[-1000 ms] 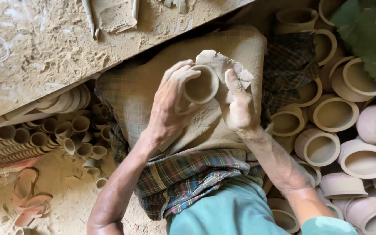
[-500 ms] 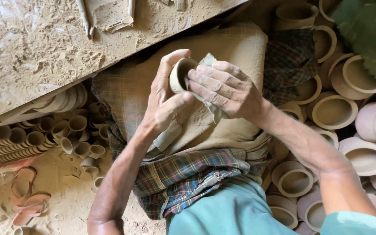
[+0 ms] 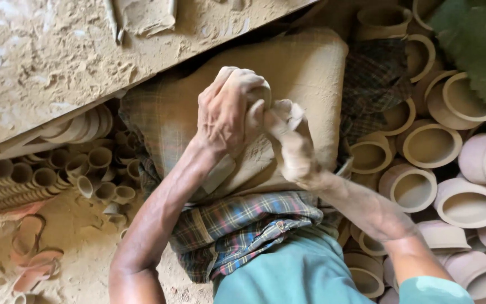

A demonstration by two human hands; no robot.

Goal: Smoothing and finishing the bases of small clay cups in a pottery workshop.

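I look down at my two hands near the middle of the frame, over my lap. My left hand (image 3: 229, 115) is curled tight around a small clay cup (image 3: 260, 95). The fingers wrap it so closely that only a bit of its pale side shows at the right edge of that hand. My right hand (image 3: 291, 143) is bunched up around a clay-caked rag (image 3: 285, 110) and presses it against the cup. Its fingers are closed on the rag, not spread.

Under my hands lies a dusty tan cloth (image 3: 305, 67) on my knee, with a plaid wrap (image 3: 243, 225) below it. Big clay pots (image 3: 428, 143) fill the right side of the frame. Tiny clay cups (image 3: 94, 163) lie in rows at the left, under a dusty slab (image 3: 57, 62) in the upper left.

What could go wrong, I think: the cup looks soft and thin. If my left hand squeezes too hard, the wall could bend or crack. If the rag rubs too hard, the rim could chip. If my grip slips, the cup could drop onto the pots beside my knee and break.

Half a second ago the cup's open mouth showed and my right hand lay flat across it. Now the cup is nearly hidden, and my right hand has turned onto its side.
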